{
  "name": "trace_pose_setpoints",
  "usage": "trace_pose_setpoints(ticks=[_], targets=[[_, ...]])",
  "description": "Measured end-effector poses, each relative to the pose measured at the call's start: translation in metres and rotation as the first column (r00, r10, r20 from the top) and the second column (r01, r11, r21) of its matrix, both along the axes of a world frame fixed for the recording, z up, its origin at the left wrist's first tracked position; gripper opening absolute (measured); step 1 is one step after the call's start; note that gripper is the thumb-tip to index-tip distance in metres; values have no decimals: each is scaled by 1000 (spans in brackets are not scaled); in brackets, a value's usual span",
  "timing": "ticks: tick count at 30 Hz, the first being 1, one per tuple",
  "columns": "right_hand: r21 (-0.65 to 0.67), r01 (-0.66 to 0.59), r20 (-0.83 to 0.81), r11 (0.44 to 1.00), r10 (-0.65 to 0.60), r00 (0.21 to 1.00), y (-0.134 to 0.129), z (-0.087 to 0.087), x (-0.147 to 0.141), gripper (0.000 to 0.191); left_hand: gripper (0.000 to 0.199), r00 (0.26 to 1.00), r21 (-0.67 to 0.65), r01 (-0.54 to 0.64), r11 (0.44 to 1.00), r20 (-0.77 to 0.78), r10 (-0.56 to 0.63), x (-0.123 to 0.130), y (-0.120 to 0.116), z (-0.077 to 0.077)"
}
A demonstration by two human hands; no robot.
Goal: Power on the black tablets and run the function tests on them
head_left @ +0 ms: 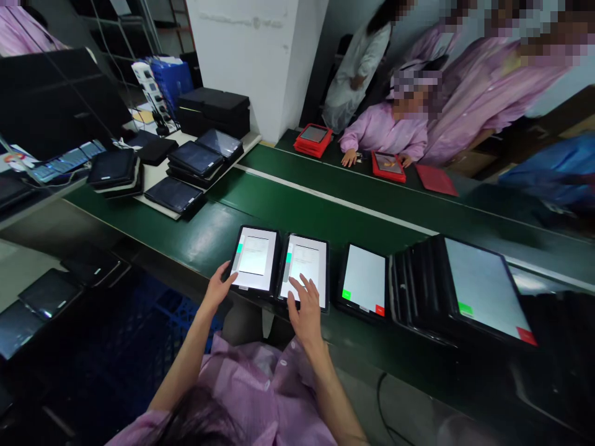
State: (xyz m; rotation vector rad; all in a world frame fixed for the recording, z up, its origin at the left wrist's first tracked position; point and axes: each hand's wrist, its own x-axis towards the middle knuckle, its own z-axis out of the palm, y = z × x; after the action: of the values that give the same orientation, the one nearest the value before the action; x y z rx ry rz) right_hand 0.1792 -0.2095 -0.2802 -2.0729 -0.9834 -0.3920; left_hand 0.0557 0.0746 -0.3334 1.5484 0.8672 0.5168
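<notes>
Two lit tablets lie side by side on the green table (186, 238). My left hand (220, 286) is at the lower left corner of the left tablet (255, 257), fingers apart, with the thumb over its edge. Over the lower part of the second tablet (304, 251) my right hand (307, 306) is spread, its fingertips at or just above the screen. To the right lies a third tablet (365, 275) with a white screen and green and red corner marks. None of the tablets is lifted.
A leaning row of tablets (483, 285) stands at the right. Stacked dark tablets (195, 158) sit at the back left. Across the table, a person in pink (385, 127) sits by red-cased tablets (313, 139). More dark tablets (51, 297) lie low at the left.
</notes>
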Motion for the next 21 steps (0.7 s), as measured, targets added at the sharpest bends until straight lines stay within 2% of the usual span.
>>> trace_pose_setpoints(ticks=[4,7,9,11,13,14,18,21], targets=[[-92,-49,-20,995,47,999,4,0,11,42,52,997,-32,-76,997,-13,76,25,9,12],[-126,-72,-13,989,71,997,-8,-2,24,38,57,994,54,-88,995,-60,91,42,11,21],[-119,-4,14,993,6,1000,-23,-3,32,34,75,990,169,-37,985,-125,59,50,7,27],[-88,126,52,988,-122,991,-38,-4,39,32,106,981,264,49,963,-193,3,54,1,32],[-48,229,75,972,-226,971,-49,-4,42,31,130,970,286,100,953,-241,-29,55,-2,36],[-37,246,77,968,-243,967,-51,-4,42,31,131,967,269,98,958,-251,-28,55,-1,36],[-69,126,41,990,-124,991,-47,-2,34,32,94,971,180,74,981,-239,-30,52,14,33],[-106,69,13,992,-68,998,-41,-4,30,32,72,963,234,106,966,-265,-42,49,22,29]])
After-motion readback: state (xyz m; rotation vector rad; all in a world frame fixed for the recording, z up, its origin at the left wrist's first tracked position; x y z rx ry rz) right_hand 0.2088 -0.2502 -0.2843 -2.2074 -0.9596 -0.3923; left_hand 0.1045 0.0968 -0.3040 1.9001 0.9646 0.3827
